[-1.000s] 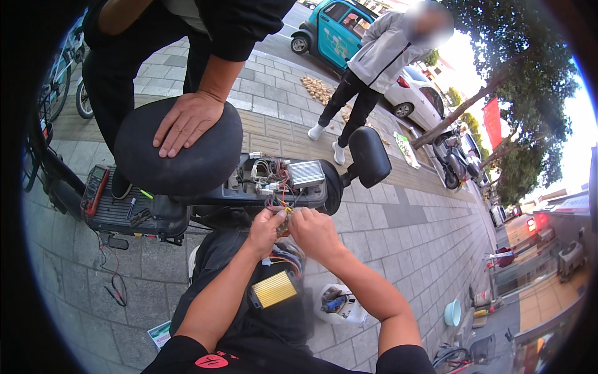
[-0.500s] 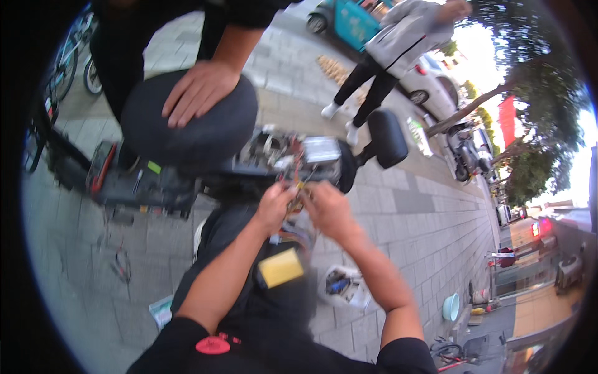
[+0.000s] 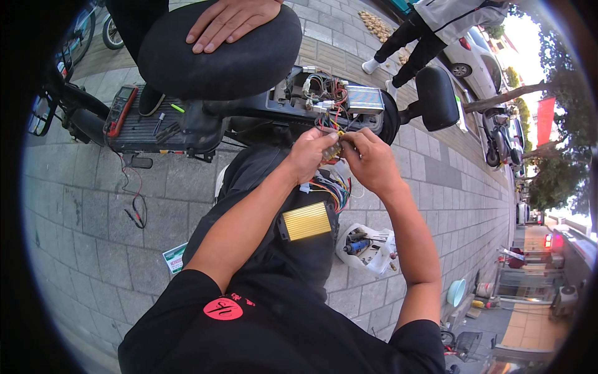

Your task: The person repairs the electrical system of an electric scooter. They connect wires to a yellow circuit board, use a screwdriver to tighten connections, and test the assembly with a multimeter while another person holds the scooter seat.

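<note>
My left hand [image 3: 308, 153] and my right hand [image 3: 370, 159] meet at a small terminal block [image 3: 331, 152] with wires, fingers pinched on it just below an open scooter compartment [image 3: 293, 93]. The compartment holds tangled wires [image 3: 321, 90] with white connectors and a silver finned controller [image 3: 365, 100]. On my dark-trousered lap lie a yellow finned controller [image 3: 306, 221] and a bundle of coloured wires [image 3: 330, 190]. Another person's hand [image 3: 227, 25] rests on the raised black seat [image 3: 218, 71].
A red multimeter [image 3: 121, 111], a marker and small tools sit on the footboard [image 3: 190, 134], leads hanging to the pavement. A white tool container [image 3: 366, 249] is beside my right leg. A person [image 3: 423, 43] in a light jacket stands behind the compartment; vehicles [image 3: 473, 59] line the street.
The view has shifted: the scooter, seat and my hands appear higher and further right in the picture. My hands stay together on the wiring; the other person's hand remains on the seat.
</note>
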`<state>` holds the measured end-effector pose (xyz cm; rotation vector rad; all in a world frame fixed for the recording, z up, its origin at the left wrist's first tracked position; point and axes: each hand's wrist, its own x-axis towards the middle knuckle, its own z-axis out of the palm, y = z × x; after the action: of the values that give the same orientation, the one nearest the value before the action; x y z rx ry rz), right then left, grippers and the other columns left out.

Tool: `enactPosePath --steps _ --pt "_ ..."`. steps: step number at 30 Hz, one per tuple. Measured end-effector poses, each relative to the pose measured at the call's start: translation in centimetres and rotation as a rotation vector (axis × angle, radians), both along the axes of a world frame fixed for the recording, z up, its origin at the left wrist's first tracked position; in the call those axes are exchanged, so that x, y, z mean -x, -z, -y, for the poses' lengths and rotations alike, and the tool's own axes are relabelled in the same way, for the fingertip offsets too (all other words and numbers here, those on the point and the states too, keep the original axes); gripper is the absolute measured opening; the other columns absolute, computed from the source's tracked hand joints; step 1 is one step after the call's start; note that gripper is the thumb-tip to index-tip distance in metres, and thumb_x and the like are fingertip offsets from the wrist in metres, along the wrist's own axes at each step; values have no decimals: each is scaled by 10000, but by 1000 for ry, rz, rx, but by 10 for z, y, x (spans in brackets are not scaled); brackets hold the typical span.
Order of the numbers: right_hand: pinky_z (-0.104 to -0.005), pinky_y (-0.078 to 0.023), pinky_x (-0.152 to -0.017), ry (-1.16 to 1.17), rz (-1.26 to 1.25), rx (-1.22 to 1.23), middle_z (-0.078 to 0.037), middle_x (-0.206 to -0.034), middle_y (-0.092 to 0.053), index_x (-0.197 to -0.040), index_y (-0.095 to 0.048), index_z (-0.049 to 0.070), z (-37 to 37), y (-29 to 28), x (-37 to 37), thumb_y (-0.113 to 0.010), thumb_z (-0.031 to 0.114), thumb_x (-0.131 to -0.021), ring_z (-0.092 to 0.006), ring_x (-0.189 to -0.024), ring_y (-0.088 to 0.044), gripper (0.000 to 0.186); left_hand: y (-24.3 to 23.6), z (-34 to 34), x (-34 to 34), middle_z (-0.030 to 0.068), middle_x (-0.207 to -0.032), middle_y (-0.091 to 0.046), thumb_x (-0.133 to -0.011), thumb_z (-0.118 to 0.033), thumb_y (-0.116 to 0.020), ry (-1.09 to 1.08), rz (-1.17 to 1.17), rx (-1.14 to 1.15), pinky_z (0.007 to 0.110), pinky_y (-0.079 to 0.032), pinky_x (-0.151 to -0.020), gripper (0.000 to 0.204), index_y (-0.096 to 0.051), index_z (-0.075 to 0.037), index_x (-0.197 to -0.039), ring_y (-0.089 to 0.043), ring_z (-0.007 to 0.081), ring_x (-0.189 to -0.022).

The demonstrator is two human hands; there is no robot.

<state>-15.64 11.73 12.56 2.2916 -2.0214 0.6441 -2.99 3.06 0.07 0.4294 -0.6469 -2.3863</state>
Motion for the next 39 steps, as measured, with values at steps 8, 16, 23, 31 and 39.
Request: enactPosePath --steps 8,16,23,31,39 --pt "-440 -566 -703 5 52 29 -119 -905 -684 -1014 -732 41 -1 0 3 -795 110 -908 -340 -806 -688 142 -5 1 -4 70 -1013 -731 -1109 -189 -597 45 -40 5 320 -607 -745 160 -628 -54 -1190 -732 157 -858" --pt "-444 -576 -741 47 26 0 -121 -938 -685 -1045 -735 39 0 7 10 -795 95 -893 -345 -826 -697 173 -2 0 -5 103 -1028 -742 -1088 -203 -613 61 -64 14 321 -638 -699 187 -622 -37 -1174 -759 176 -847" --pt "-438 -575 -740 -56 -122 7 -124 -942 -686 -1062 -739 35 2 1 8 -800 93 -896 -350 -827 -701 186 2 -1 -3 116 -1036 -748 -1090 -208 -607 37 -48 -3 326 -638 -718 194 -609 -39 -1184 -760 185 -849" --pt "-419 -572 -732 -46 14 -1 -120 -929 -683 -1048 -748 28 1 -2 4 -807 88 -890 -326 -828 -700 179 1 0 -5 124 -1022 -747 -1091 -227 -603 57 -39 -9 353 -633 -761 221 -604 -32 -1196 -755 196 -851" --pt "-421 -579 -740 53 98 -30 -107 -905 -667 -1045 -746 46 3 -3 2 -801 77 -860 -314 -847 -697 196 -10 1 -10 139 -997 -741 -1095 -203 -594 74 -124 9 360 -621 -777 212 -619 -1 -1155 -744 224 -840"
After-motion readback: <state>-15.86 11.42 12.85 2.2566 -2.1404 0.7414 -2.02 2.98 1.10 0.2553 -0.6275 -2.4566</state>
